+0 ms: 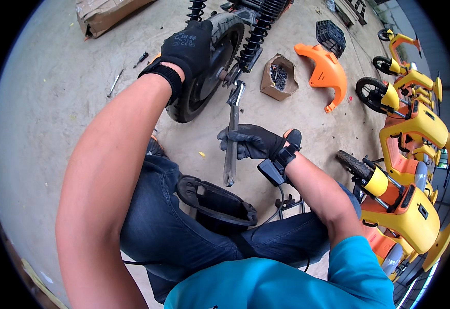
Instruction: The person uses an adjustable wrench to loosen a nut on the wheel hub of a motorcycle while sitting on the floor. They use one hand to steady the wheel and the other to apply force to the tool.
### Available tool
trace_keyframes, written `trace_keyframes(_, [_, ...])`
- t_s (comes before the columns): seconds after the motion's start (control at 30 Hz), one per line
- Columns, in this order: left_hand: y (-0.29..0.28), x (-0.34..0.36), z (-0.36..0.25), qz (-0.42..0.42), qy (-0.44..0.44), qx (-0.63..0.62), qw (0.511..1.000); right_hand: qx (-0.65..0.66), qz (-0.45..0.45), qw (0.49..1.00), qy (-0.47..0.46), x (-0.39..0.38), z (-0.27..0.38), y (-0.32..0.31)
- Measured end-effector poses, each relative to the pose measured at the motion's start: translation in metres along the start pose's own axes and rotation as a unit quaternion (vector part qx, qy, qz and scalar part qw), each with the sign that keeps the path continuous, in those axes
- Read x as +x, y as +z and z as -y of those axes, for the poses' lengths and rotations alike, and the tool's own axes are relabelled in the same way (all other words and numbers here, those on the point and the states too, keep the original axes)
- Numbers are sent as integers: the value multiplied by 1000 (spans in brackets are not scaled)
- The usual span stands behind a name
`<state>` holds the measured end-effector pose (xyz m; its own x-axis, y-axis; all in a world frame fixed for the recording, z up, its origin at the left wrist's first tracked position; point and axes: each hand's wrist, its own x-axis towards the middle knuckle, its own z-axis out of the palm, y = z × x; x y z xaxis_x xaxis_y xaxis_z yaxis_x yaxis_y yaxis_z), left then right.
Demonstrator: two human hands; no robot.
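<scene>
My left hand (188, 47), in a black glove, is closed over the black tyre of a wheel (204, 85); its fingertips are partly hidden. Below and to the right, my gloved right hand (253, 141) grips the long handle of a grey adjustable wrench (233, 121). The wrench's head points away from me, close to the axle end (223, 75) at the wheel's hub. Whether its jaws touch the axle I cannot tell. A black coil-spring shock absorber (257, 38) rises beside the wheel.
An open cardboard box (277, 90) of small metal fasteners stands right of the wheel, by an orange fender-like part (328, 69) and a black crate (331, 37). Several yellow scooters (410, 206) line the right side. A black plastic housing (217, 203) lies between my legs. Thin tools (115, 82) lie at left.
</scene>
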<state>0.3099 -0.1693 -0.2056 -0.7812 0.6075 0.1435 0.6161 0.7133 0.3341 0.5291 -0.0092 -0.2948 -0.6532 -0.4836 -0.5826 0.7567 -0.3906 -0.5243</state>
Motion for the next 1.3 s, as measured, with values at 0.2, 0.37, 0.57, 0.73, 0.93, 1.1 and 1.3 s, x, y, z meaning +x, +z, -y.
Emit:
trace_keyframes(0.2, [-3,-1,-1,9,1,-15,1000,30,-22,999,-21,-11,19,-4])
trace_keyframes(0.37, [-3,-2,0,3,8,-29,1000,79,-27,995,-46,-12,27,-5])
trace_keyframes(0.57, [-3,0,1,6,7,-24,1000,162,28,985,-48,-16,52,-1])
trace_keyframes(0.73, [-2,-2,0,-3,7,-12,1000,243,14,962,-124,-13,64,14])
trace_keyframes(0.93, [-6,-3,-5,5,-7,-6,1000,171,-9,982,-83,13,44,15])
trace_keyframes(1.1, [-2,-1,-2,-9,-5,-9,1000,-131,-111,976,-132,45,-7,19])
trace_keyframes(1.3, [-1,-2,-1,3,-11,-15,1000,-129,-248,960,-13,84,-66,-30])
